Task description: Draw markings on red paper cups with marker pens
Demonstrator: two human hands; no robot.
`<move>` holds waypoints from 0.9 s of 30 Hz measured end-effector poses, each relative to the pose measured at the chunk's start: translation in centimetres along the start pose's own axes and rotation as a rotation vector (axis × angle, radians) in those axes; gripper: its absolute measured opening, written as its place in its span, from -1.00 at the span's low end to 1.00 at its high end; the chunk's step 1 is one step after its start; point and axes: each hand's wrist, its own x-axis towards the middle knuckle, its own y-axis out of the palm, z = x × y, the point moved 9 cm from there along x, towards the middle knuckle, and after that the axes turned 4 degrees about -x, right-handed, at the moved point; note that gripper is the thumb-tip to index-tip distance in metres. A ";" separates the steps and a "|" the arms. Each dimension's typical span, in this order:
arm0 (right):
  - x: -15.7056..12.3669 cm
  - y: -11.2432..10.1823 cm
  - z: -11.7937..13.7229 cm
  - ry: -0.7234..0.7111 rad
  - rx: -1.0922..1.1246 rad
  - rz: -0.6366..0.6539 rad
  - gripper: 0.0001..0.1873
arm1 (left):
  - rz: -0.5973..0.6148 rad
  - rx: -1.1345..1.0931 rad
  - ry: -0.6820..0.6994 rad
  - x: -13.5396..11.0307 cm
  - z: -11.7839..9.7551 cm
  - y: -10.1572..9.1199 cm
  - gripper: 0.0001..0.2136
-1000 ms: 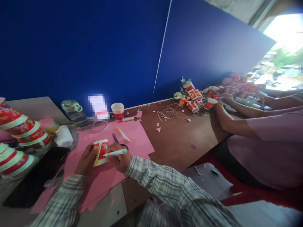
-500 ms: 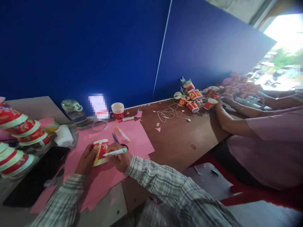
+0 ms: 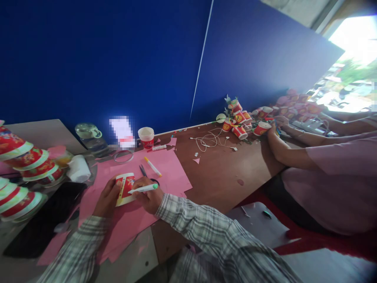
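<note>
My left hand [image 3: 106, 197] grips a red paper cup [image 3: 129, 182] by its left side, tilted over the pink paper [image 3: 173, 173]. In my right hand [image 3: 149, 199] is a white marker with a green end [image 3: 145, 188]; its tip meets or nearly meets the cup's wall, I cannot tell which. Just behind my right hand lie dark scissors [image 3: 142, 169], partly hidden by it. A yellow-capped marker [image 3: 153, 166] rests on the paper beside them. Farther back, a white marker with a red tip [image 3: 159, 148] lies by a standing red and white cup [image 3: 146, 138].
Stacked paper cups [image 3: 35, 157], a white roll [image 3: 79, 169], a black tablet-like slab [image 3: 44, 224] and a glass jar [image 3: 91, 137] stand left. White earphones [image 3: 210, 140] lie on the brown table. At right a co-worker's hands [image 3: 273, 131] are among decorated cups [image 3: 240, 118].
My hands, the cup and the marker have hardly moved. The co-worker's hands have shifted slightly, and something blue now shows by them.
</note>
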 end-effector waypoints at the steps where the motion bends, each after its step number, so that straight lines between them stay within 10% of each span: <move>1: 0.0 0.0 -0.1 0.000 0.001 -0.003 -0.78 | -0.005 0.010 0.012 0.0 -0.1 0.0 -0.35; 27: 0.3 -1.5 0.2 -0.005 -0.079 -0.153 -0.79 | -0.041 -0.072 -0.051 -0.2 0.1 0.1 -0.32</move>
